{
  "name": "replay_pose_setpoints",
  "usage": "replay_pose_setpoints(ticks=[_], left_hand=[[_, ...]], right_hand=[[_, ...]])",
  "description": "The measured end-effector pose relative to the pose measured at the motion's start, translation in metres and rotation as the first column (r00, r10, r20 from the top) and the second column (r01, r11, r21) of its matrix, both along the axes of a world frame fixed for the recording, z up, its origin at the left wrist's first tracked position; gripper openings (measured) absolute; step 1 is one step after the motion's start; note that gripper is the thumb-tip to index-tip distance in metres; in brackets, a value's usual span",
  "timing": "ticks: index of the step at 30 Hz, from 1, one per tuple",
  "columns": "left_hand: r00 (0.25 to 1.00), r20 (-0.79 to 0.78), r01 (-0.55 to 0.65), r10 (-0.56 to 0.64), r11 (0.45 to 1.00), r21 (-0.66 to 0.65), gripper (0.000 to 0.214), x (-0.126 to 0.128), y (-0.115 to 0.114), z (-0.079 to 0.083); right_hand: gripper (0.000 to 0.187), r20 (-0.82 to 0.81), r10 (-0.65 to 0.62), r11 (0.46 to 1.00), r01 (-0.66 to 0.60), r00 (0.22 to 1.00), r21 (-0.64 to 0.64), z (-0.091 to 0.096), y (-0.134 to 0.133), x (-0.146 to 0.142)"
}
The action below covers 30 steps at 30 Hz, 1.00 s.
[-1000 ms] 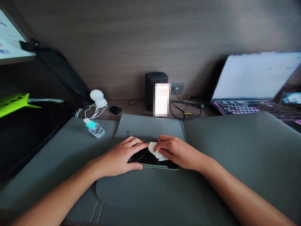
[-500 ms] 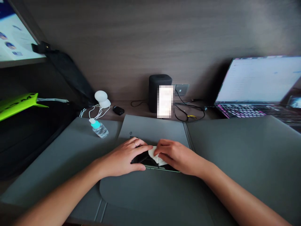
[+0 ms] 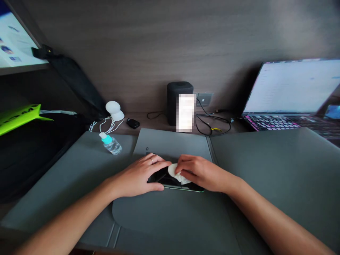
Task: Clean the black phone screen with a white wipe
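A smartphone (image 3: 162,176) with a dark, glossy screen lies flat on the grey mat in the middle. My left hand (image 3: 136,175) grips its left end, thumb along the near edge and fingers over the far side; a ring shows on one finger. Bunched under the fingertips of my right hand (image 3: 198,171) is a white cloth or tissue (image 3: 173,169), pressed on the screen. That hand covers the phone's right end. Left of the phone, a small clear spray bottle (image 3: 113,144) with a turquoise collar leans on the mat.
At the back stand a black speaker (image 3: 172,106), a white round-headed device (image 3: 113,109) with cords, and a small black object (image 3: 133,123). Black cables (image 3: 225,124) run along the wall. An open laptop (image 3: 289,88) is at right, a black bag (image 3: 39,152) at left.
The view has shifted slightly. Both hands keep their hold, and the white cloth stays on nearly the same part of the screen.
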<state>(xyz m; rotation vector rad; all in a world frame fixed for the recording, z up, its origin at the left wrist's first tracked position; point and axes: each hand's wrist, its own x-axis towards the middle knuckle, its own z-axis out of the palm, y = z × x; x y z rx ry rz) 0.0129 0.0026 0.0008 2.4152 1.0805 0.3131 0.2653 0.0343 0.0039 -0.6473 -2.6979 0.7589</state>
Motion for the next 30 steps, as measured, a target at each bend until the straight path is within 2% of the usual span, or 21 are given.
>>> replay_pose_setpoints(ticks=[2, 7, 11, 16, 20, 22, 25, 30], left_hand=[[1.0, 0.007, 0.006, -0.006, 1.0, -0.006, 0.063, -0.0006, 0.0003, 0.0], [1.0, 0.015, 0.011, -0.011, 1.0, 0.007, 0.056, -0.0022, 0.0006, -0.0001], [1.0, 0.02, 0.013, -0.013, 1.0, -0.002, 0.058, -0.0022, 0.0001, 0.0002], [0.999, 0.042, 0.022, -0.023, 0.999, 0.029, 0.052, -0.0017, -0.0002, 0.0001], [0.999, 0.036, 0.017, -0.018, 1.0, 0.012, 0.058, -0.0021, 0.0001, 0.0], [1.0, 0.025, 0.017, -0.017, 1.0, 0.012, 0.058, -0.0021, 0.0002, 0.0003], [1.0, 0.018, 0.021, -0.021, 0.999, 0.025, 0.055, -0.0015, 0.0, 0.0014], [1.0, 0.001, 0.013, -0.013, 1.0, 0.02, 0.058, -0.0008, -0.0011, 0.0024]], right_hand=[[0.022, 0.015, -0.027, 1.0, 0.027, 1.0, -0.005, -0.0003, 0.0005, 0.0003], [0.021, -0.006, 0.041, 0.999, -0.041, 0.999, 0.003, -0.0024, 0.001, -0.0037], [0.023, -0.008, -0.049, 0.999, 0.049, 0.999, 0.015, -0.0018, 0.0002, -0.0037], [0.021, -0.014, 0.112, 0.993, -0.111, 0.994, 0.024, -0.0021, -0.005, -0.0087], [0.022, 0.012, -0.047, 0.999, 0.047, 0.999, 0.023, -0.0011, -0.0024, -0.0067], [0.022, 0.026, -0.026, 0.999, 0.025, 0.999, 0.031, -0.0006, -0.0027, -0.0066], [0.021, 0.006, 0.069, 0.997, -0.069, 0.998, 0.023, -0.0012, -0.0035, -0.0074], [0.024, -0.002, -0.068, 0.996, 0.068, 0.998, 0.052, -0.0025, 0.0002, -0.0042]])
